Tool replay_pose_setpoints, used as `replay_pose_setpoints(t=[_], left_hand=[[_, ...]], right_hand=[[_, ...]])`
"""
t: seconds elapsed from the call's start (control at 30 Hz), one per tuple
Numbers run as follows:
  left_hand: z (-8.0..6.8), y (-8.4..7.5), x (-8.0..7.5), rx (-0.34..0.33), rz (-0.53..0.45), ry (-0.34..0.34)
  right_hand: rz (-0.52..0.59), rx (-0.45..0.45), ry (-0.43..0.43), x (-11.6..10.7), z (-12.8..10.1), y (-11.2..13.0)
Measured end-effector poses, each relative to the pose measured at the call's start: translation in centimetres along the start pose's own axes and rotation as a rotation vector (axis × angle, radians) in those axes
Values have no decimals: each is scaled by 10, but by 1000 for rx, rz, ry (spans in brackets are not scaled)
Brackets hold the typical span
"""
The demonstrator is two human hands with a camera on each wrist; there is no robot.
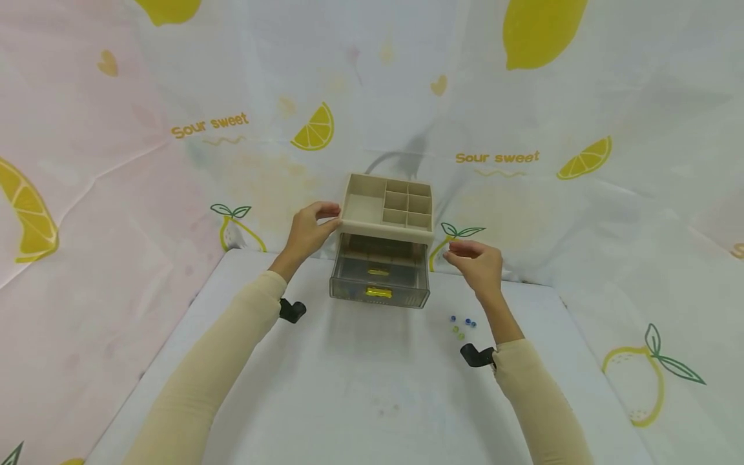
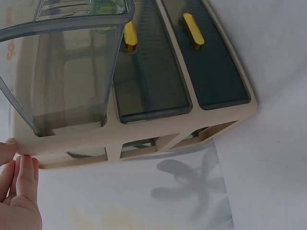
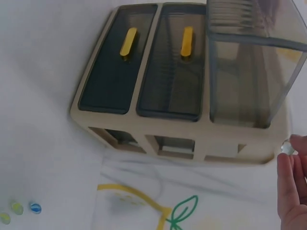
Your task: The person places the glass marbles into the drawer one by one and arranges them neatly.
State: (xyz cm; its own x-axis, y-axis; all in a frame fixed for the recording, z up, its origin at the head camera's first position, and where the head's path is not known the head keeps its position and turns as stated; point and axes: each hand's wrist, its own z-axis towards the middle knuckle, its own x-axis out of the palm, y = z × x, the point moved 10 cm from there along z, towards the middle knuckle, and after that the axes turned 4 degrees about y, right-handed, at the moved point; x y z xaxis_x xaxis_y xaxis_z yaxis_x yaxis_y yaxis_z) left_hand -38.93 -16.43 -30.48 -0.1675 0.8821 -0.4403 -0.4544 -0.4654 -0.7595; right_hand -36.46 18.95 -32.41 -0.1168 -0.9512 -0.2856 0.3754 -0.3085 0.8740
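Observation:
A beige desktop drawer organizer stands against the back cloth, with a divided tray on top. Its uppermost smoky clear drawer, with a gold handle, is pulled out; the two lower drawers are closed. My left hand touches the upper left side of the organizer, thumb near the front corner and fingertips against the side. To the right of the organizer, my right hand is raised and pinches a small clear marble between thumb and fingertips. Something greenish shows through the open drawer.
Several small blue and green marbles lie on the white table, right of the organizer. Black camera mounts stick out from both wrists. A lemon-print cloth hangs behind and at the sides.

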Motion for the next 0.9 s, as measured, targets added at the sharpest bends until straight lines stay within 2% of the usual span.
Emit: replay_pose_setpoints(t=[0.17,0.23,0.43,0.57,0.73,0.9], left_hand=[[-1,1,1,-2,-4,1],[-1,2,1,-5,-4,0],[-1,3,0,2,-8,-6],[0,3,1,7,-14,-2],[1,4,2,0,-17,6],[1,4,0,-1,-21,-1]], right_hand=[[43,-100,66,18,-7,41],[51,-121,89,26,-8,50],[0,-137,130,49,-4,39],[-56,-140,201,67,-6,41],[-104,-84,301,88,-10,40],[-98,-54,375,104,-13,41]])
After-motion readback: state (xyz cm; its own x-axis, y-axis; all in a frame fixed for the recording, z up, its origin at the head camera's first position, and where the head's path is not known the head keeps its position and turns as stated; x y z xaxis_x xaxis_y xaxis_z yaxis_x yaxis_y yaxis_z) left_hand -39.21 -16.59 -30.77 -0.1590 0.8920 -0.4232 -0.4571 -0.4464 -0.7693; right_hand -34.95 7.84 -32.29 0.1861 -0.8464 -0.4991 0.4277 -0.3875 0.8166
